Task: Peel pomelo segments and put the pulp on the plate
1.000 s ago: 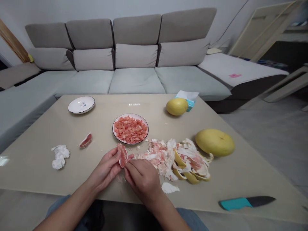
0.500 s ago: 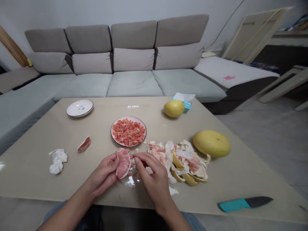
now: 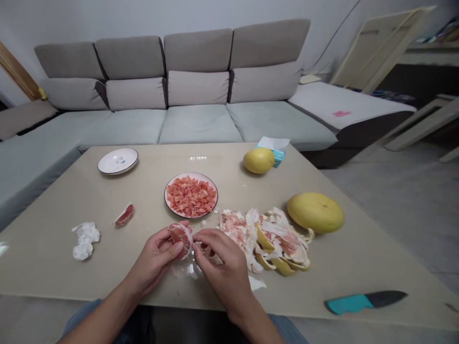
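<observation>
My left hand (image 3: 158, 255) grips a pink pomelo segment (image 3: 181, 237) between thumb and fingers, its white-edged side turned to the right. My right hand (image 3: 220, 260) is closed in a pinch at that white edge; whether a bit of membrane sits between the fingertips is too small to make out. Just beyond both hands stands a plate (image 3: 166, 203) heaped with peeled pomelo flesh (image 3: 191, 196). A pile of peel and membrane (image 3: 267, 239) lies directly right of my right hand. Another pomelo segment (image 3: 125, 215) rests on the table to the left.
Two whole yellow pomelos (image 3: 315, 212) sit on the right, the farther one beside a blue tissue pack (image 3: 278, 155). A knife (image 3: 366, 302) with a teal handle lies near the right front edge. Crumpled tissue (image 3: 86, 240) and a white plate (image 3: 118, 161) are on the left.
My left hand has rotated the pomelo segment, so its flat pink face now tilts and the white edge faces right. My right hand has shifted slightly left, closer to the segment.
</observation>
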Tool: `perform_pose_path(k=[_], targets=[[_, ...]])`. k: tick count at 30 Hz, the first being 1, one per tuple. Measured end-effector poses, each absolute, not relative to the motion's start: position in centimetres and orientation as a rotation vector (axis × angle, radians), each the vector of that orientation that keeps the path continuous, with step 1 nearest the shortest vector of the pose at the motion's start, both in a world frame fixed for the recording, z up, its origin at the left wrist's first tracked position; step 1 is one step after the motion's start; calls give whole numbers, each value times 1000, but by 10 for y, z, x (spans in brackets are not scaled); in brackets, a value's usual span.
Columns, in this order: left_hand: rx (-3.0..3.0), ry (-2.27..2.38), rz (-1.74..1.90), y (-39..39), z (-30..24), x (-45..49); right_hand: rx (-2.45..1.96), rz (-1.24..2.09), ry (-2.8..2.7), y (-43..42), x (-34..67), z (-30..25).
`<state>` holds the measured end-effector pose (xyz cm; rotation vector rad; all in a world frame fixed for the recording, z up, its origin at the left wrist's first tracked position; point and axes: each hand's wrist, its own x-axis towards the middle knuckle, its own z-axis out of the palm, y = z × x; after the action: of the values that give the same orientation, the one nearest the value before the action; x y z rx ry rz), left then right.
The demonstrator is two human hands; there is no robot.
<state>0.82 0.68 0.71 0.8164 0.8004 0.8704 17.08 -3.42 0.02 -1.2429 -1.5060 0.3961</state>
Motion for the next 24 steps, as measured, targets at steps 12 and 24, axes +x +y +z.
perform_pose_path(k=[12, 24], targets=[[1213, 935, 943, 3, 5, 14, -1363, 209, -1562, -37, 166, -9], [783, 731, 729, 7, 3, 5, -1398, 455, -1390, -35, 173, 5]])
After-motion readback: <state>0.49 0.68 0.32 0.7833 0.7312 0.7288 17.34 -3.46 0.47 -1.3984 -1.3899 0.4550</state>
